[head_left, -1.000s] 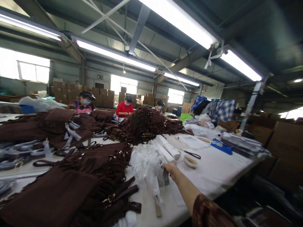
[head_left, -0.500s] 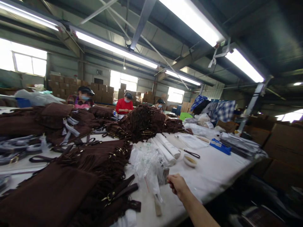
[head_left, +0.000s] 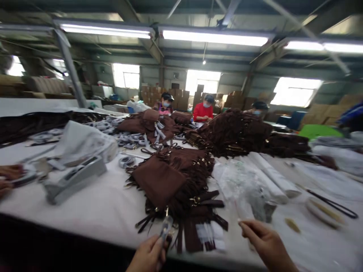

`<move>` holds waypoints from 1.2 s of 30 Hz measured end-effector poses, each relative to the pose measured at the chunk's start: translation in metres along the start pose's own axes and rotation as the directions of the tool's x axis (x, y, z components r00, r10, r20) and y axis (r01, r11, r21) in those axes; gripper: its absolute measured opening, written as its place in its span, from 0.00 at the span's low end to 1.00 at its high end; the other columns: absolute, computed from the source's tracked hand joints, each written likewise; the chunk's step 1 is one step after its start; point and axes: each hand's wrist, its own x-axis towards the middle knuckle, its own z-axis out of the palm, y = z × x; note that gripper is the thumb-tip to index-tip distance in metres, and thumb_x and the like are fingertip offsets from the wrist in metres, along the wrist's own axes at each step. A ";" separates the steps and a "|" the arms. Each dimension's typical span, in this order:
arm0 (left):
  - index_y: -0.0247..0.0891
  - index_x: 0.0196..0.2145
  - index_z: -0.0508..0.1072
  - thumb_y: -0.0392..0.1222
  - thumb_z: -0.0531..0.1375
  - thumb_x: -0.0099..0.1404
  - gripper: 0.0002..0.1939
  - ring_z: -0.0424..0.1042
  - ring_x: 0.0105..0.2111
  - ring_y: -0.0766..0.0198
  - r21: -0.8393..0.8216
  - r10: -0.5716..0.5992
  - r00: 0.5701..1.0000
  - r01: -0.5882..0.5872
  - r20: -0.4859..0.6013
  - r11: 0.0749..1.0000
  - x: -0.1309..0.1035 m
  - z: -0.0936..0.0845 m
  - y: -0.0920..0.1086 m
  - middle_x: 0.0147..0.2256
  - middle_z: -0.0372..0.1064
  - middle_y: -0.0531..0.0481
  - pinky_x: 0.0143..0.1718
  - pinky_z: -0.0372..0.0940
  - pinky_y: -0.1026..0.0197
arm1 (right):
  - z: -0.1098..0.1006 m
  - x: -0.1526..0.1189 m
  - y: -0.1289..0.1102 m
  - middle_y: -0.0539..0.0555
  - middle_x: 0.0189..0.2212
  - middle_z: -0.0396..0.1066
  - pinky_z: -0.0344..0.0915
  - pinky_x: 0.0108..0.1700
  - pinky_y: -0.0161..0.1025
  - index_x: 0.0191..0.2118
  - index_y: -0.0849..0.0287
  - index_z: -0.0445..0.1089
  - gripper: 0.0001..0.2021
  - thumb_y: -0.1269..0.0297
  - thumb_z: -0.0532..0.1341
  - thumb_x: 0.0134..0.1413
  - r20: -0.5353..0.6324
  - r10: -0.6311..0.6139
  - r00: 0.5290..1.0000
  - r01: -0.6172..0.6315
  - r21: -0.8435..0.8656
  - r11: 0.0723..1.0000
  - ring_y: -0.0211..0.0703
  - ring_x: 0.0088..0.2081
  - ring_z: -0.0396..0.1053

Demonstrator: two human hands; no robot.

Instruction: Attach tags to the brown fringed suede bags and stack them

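Note:
My left hand [head_left: 150, 254] is closed at the near table edge, gripping the end of a strap [head_left: 166, 226] in pale wrapping. A gold clasp shows at the strap's top, against the front of a brown fringed bag [head_left: 160, 179]. Further right, my right hand [head_left: 263, 240] is pinched over the white tabletop; a tiny pale bit shows at its fingertips, too blurred to name. Just beyond it lies a heap of clear plastic bags [head_left: 241, 181]. Brown straps with gold buckles [head_left: 195, 199] lie between the hands.
A grey tape dispenser [head_left: 76, 179] stands left, near another person's hand [head_left: 10, 175]. Wrapped straps [head_left: 127, 139] and a large brown bag pile [head_left: 235, 130] lie behind. White rolls [head_left: 272, 177], a tape roll [head_left: 324, 213] and a black-handled tool [head_left: 334, 204] are right. Several people sit beyond.
The view has swung left and down, bringing my left hand with the wrapped strap and the grey dispenser into view. My right hand stays pinched, near the plastic bags.

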 end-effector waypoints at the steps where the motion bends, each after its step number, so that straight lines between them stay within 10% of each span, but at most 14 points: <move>1: 0.37 0.27 0.68 0.73 0.58 0.47 0.32 0.52 0.11 0.72 0.022 0.014 1.000 -0.014 0.014 1.000 0.001 0.000 -0.003 0.17 0.62 0.55 0.12 0.49 0.66 | 0.022 -0.011 -0.019 0.51 0.24 0.71 0.62 0.35 0.35 0.31 0.56 0.76 0.16 0.49 0.60 0.52 0.110 -0.080 0.991 0.075 0.051 0.996 0.44 0.30 0.68; 5: 0.39 0.27 0.66 0.62 0.51 0.60 0.23 0.53 0.13 0.70 0.202 0.075 0.997 -0.070 -0.014 0.977 -0.007 0.000 -0.004 0.17 0.60 0.55 0.14 0.50 0.65 | 0.110 -0.038 -0.089 0.51 0.21 0.70 0.60 0.31 0.34 0.25 0.60 0.73 0.16 0.55 0.58 0.56 0.474 -0.271 0.838 0.176 0.234 0.956 0.40 0.27 0.67; 11: 0.39 0.24 0.66 0.44 0.48 0.67 0.16 0.66 0.25 0.62 0.580 0.400 0.916 -0.334 0.016 0.743 -0.021 -0.014 0.000 0.24 0.69 0.48 0.27 0.55 0.61 | 0.186 -0.029 -0.117 0.51 0.19 0.68 0.58 0.28 0.33 0.22 0.63 0.72 0.13 0.59 0.60 0.50 0.541 -0.166 0.825 -0.035 0.342 0.939 0.38 0.24 0.64; 20: 0.38 0.33 0.70 0.39 0.43 0.69 0.17 0.72 0.32 0.57 0.798 0.497 0.866 -0.335 0.052 0.501 -0.017 -0.017 -0.020 0.31 0.73 0.44 0.33 0.58 0.58 | 0.203 -0.030 -0.102 0.48 0.16 0.60 0.53 0.26 0.34 0.19 0.62 0.68 0.15 0.57 0.59 0.48 0.575 -0.097 0.812 -0.081 0.276 0.958 0.36 0.22 0.58; 36: 0.40 0.31 0.72 0.44 0.47 0.69 0.16 0.72 0.31 0.56 0.667 0.513 0.858 -0.378 -0.008 0.642 -0.013 -0.024 -0.024 0.30 0.74 0.41 0.32 0.57 0.57 | 0.208 -0.032 -0.117 0.47 0.15 0.61 0.53 0.26 0.34 0.18 0.62 0.68 0.14 0.60 0.59 0.47 0.564 -0.091 0.821 -0.025 0.194 0.981 0.36 0.22 0.59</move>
